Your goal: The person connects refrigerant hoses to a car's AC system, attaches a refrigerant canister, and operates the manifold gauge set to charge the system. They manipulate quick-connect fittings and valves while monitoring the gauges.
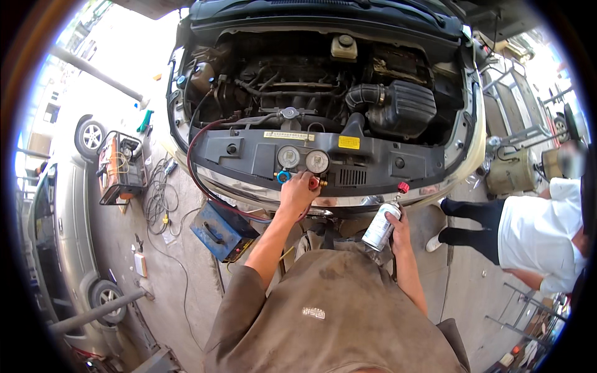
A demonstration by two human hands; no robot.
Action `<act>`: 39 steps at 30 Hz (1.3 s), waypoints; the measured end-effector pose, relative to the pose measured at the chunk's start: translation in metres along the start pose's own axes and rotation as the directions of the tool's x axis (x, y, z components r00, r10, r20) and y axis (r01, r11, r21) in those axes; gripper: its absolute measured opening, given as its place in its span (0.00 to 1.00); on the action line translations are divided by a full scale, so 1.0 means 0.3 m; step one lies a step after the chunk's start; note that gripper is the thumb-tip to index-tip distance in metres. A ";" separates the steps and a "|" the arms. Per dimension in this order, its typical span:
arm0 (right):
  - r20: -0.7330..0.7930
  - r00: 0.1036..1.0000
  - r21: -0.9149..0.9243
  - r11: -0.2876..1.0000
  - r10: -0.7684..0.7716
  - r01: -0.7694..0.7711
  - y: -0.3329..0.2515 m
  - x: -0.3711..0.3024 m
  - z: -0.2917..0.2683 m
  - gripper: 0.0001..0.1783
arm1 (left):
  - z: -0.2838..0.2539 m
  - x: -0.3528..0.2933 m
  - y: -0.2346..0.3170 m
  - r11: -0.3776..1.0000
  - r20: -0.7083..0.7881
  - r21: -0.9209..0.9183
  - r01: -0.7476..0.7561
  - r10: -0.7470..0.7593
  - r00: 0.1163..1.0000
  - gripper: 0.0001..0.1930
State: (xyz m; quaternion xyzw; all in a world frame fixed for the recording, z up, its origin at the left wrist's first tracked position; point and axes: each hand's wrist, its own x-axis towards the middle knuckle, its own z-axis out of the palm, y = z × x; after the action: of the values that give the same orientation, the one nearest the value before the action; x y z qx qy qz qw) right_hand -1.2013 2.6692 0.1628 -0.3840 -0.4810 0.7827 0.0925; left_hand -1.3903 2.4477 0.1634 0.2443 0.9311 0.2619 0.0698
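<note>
A manifold gauge set with two round dials (303,160) rests against the black front panel of an open engine bay. My left hand (297,194) is closed on its lower body, between a blue knob (283,177) and a red knob (314,183). Dark red and blue hoses (192,149) curve from the engine bay's left side down toward the gauges. In my right hand (401,229) is a white and silver can (379,227), tilted, with a red-handled tap (403,187) on its top. Fingers wrap around the can's upper part.
A blue metal box (214,231) stands on the floor left of my legs. Farther left are an orange-framed machine (122,168), coiled cables (161,202) and a parked car (71,242). At right a person in a white shirt (535,236) stands near a metal tank (511,173).
</note>
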 end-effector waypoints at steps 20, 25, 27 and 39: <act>0.239 0.962 -0.569 0.783 -0.134 0.250 -0.054 0.294 0.052 0.39 | -0.079 0.001 -0.102 0.954 -0.194 -0.113 0.277 -0.295 0.936 0.15; 0.255 0.957 -0.587 0.765 -0.135 0.264 -0.031 0.310 0.039 0.40 | -0.073 0.001 -0.094 0.938 -0.246 -0.160 0.308 -0.340 0.908 0.15; 0.257 0.959 -0.570 0.782 -0.122 0.252 -0.047 0.302 0.050 0.41 | -0.059 0.004 -0.099 0.932 -0.294 -0.170 0.319 -0.357 0.887 0.16; 0.271 0.954 -0.555 0.790 -0.126 0.261 -0.036 0.319 0.033 0.40 | -0.134 0.002 -0.105 0.922 -0.166 -0.023 0.386 -0.384 0.908 0.18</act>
State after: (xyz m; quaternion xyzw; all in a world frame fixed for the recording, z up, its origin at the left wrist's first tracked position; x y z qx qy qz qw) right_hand -1.2762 2.7172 0.1250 -0.2533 -0.7422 0.6204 -0.0035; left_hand -1.4144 2.4063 0.1812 0.0333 0.9647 0.2579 0.0406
